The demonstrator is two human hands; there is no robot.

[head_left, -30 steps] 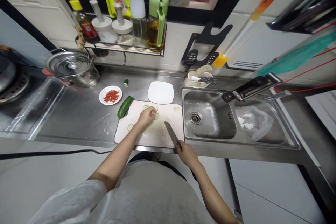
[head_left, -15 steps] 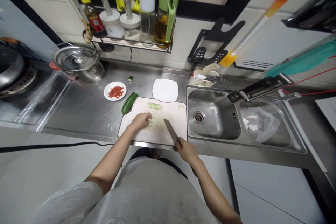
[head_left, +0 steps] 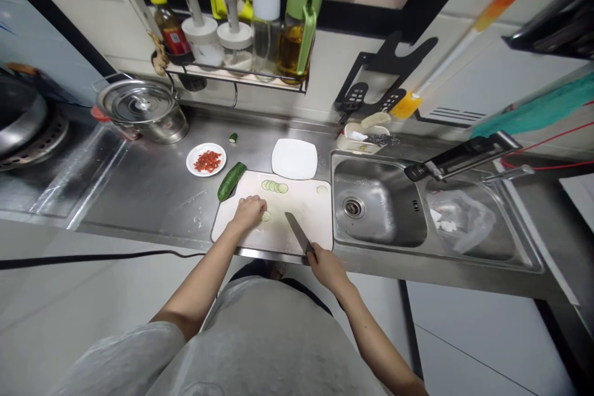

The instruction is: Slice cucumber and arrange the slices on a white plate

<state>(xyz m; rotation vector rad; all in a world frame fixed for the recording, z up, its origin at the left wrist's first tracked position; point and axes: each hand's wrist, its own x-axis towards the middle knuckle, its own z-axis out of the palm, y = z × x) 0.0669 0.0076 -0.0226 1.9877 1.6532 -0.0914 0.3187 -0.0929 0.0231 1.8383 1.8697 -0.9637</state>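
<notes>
My right hand [head_left: 327, 266] is closed round the handle of a kitchen knife [head_left: 298, 232], whose blade slants up and left over the white cutting board [head_left: 278, 238]. My left hand [head_left: 250, 211] is curled on the left part of the board, its fingertips at a thin cucumber slice [head_left: 266, 216]. Whether the fingers grip anything is hidden. Several overlapping cucumber slices [head_left: 275, 186] lie in a row near the board's far edge. A single pale slice [head_left: 322, 189] rests at its far right corner. The uncut piece of cucumber [head_left: 231, 181] leans across the left edge.
A plate of chopped red pieces [head_left: 191, 163], a cucumber end [head_left: 232, 138] and a white square plate [head_left: 294, 159] stand behind the board. On the right is a sink [head_left: 390, 223] with a faucet [head_left: 457, 161]. A lidded steel pot [head_left: 162, 124] is at the back left.
My left hand has turned a little, its fingers curling in closer beside the slice. The knife tip has shifted slightly left. The whole view has shifted a little as well.
</notes>
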